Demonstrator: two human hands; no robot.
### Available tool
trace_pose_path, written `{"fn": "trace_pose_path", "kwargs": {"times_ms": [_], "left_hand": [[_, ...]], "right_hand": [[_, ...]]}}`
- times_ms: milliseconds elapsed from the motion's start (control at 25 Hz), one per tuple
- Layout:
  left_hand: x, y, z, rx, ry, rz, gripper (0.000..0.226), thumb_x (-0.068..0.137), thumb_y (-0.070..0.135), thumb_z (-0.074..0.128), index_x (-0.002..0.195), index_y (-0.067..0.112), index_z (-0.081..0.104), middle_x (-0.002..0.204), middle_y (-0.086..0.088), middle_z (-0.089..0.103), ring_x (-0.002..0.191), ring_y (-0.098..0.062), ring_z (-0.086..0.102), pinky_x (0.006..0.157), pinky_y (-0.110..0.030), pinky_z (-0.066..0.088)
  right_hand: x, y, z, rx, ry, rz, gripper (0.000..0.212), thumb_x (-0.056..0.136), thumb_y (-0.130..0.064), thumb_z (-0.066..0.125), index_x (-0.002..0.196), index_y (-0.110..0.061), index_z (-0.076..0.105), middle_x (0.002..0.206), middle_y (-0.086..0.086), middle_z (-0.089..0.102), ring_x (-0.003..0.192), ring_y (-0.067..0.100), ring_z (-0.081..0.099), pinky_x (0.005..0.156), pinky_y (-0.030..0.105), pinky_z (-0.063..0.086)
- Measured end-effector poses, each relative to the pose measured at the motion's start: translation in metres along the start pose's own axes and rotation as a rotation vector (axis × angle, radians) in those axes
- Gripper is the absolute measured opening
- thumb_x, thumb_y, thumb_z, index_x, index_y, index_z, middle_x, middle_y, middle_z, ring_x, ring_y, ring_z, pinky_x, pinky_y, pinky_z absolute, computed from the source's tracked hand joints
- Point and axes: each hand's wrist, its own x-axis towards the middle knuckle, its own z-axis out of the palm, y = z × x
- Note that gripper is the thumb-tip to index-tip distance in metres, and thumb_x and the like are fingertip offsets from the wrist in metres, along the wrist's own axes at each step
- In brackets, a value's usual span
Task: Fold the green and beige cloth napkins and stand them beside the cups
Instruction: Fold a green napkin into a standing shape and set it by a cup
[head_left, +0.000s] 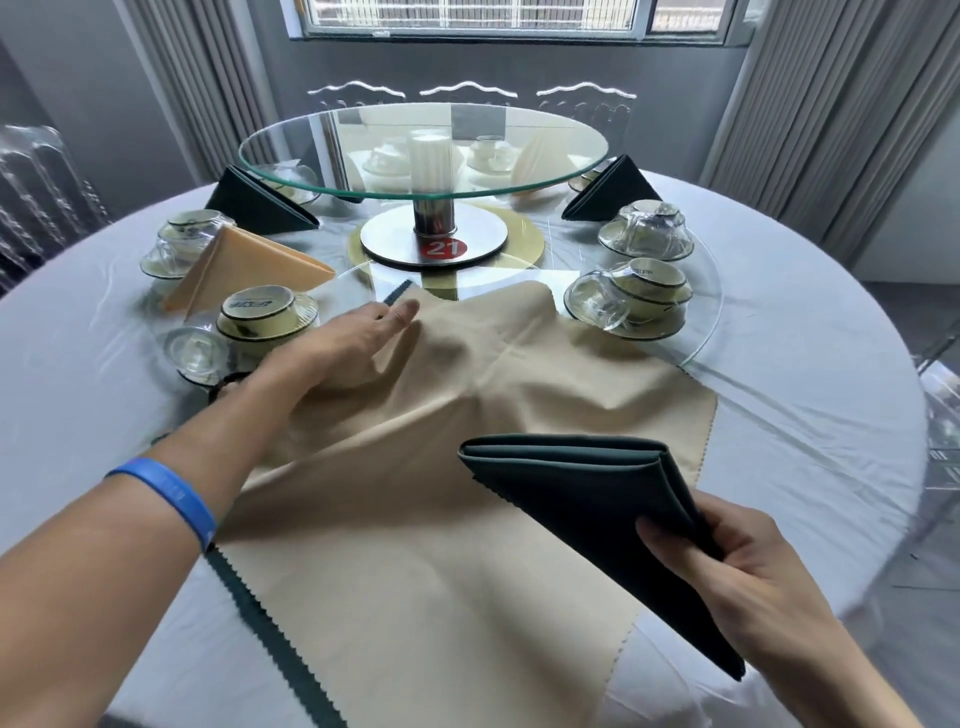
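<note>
Left hand (345, 340): my fingers lie straight and flat, pressing the far corner of the flat beige cloth napkin (441, 467); blue wristband (171, 496) on that wrist.
Right hand (727, 566): my thumb and curled fingers pinch the folded dark green cloth napkin (597, 493) at its near corner, holding it above the beige one.
Beige napkin: spread open on the white-clothed round table (805, 389), wrinkled near the middle; a dark green zigzag edge shows under its left side.
Standing napkins: a folded peach triangle (249, 275) beside the upturned cream cups (265, 312) on my left; dark green triangles (254, 205) farther back on both sides.
Centre: raised round glass turntable (423, 150) on a steel base numbered 21.
</note>
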Motion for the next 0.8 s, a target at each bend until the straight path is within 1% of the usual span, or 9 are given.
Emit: {"fn": "trace_pose_path", "kwargs": {"times_ms": [80,120,200,280,440,520,600,680,800], "left_hand": [[-0.005,-0.007,0.006,0.070,0.002,0.002,0.111,0.065,0.099,0.009,0.145,0.030,0.040,0.136,-0.008,0.050,0.113,-0.029,0.050,0.089,-0.038,0.039],[-0.007,-0.008,0.007,0.010,0.036,-0.016,0.106,0.062,0.101,0.018,0.136,0.032,0.048,0.124,-0.006,0.055,0.103,-0.024,0.051,0.081,-0.035,0.041],[-0.012,-0.008,0.011,-0.257,0.097,-0.065,0.052,0.084,0.070,0.058,0.113,0.026,0.060,0.105,-0.002,0.060,0.092,-0.020,0.055,0.072,-0.033,0.044],[-0.010,-0.013,0.014,-0.408,0.145,-0.009,0.015,0.090,0.028,0.070,0.103,0.026,0.065,0.102,-0.006,0.068,0.092,-0.024,0.062,0.079,-0.035,0.048],[-0.037,-0.009,0.005,-0.474,0.207,0.128,0.014,0.093,0.013,0.064,0.083,0.020,0.072,0.078,-0.005,0.070,0.070,-0.016,0.058,0.069,-0.029,0.045],[-0.067,0.002,0.002,-0.633,0.042,0.250,0.023,0.095,0.010,0.062,0.077,0.022,0.072,0.065,0.005,0.064,0.061,-0.009,0.054,0.058,-0.021,0.043],[-0.100,0.006,0.005,-0.747,-0.208,0.338,0.008,0.088,0.010,0.063,0.083,0.011,0.069,0.067,0.003,0.060,0.060,-0.010,0.052,0.049,-0.016,0.037],[-0.125,0.001,0.014,-0.659,-0.403,0.423,0.025,0.083,0.014,0.059,0.091,-0.010,0.059,0.072,-0.012,0.049,0.066,-0.020,0.042,0.050,-0.026,0.026],[-0.153,0.002,0.027,-0.549,-0.652,0.492,0.021,0.085,0.007,0.054,0.087,-0.014,0.052,0.071,-0.018,0.036,0.070,-0.025,0.031,0.057,-0.042,0.018]], "right_hand": [[-0.004,-0.008,0.002,0.014,-0.012,0.002,0.011,0.092,-0.009,0.061,0.091,-0.015,0.070,0.072,-0.008,0.060,0.069,0.005,0.055,0.063,0.018,0.040],[-0.006,-0.010,0.003,0.019,-0.010,0.007,0.015,0.092,-0.007,0.061,0.090,-0.018,0.071,0.071,-0.009,0.060,0.068,0.003,0.055,0.062,0.017,0.041],[-0.010,-0.012,0.004,0.004,-0.009,0.009,0.020,0.092,-0.005,0.061,0.086,-0.020,0.071,0.069,-0.011,0.058,0.065,0.002,0.053,0.061,0.015,0.040],[-0.013,-0.015,0.003,-0.007,-0.023,0.004,0.021,0.093,-0.004,0.060,0.085,-0.020,0.070,0.069,-0.012,0.057,0.066,0.002,0.052,0.061,0.015,0.039],[-0.018,-0.021,-0.004,0.042,0.018,0.005,0.019,0.093,-0.006,0.060,0.089,-0.020,0.073,0.072,-0.011,0.063,0.070,0.002,0.057,0.065,0.015,0.041],[-0.016,-0.027,-0.010,0.092,0.108,0.007,0.014,0.090,-0.012,0.063,0.088,-0.020,0.074,0.074,-0.006,0.066,0.072,0.006,0.059,0.066,0.020,0.043],[-0.012,-0.035,-0.015,0.154,0.180,-0.005,0.013,0.084,-0.022,0.064,0.091,-0.018,0.074,0.079,0.001,0.070,0.075,0.012,0.062,0.069,0.024,0.046],[-0.005,-0.044,-0.018,0.229,0.213,-0.037,0.020,0.081,-0.024,0.063,0.096,-0.016,0.074,0.091,0.010,0.074,0.082,0.016,0.065,0.077,0.029,0.049],[0.007,-0.065,-0.016,0.325,0.210,-0.079,0.017,0.085,-0.018,0.062,0.095,-0.014,0.075,0.097,0.014,0.074,0.087,0.020,0.067,0.081,0.031,0.052]]}}
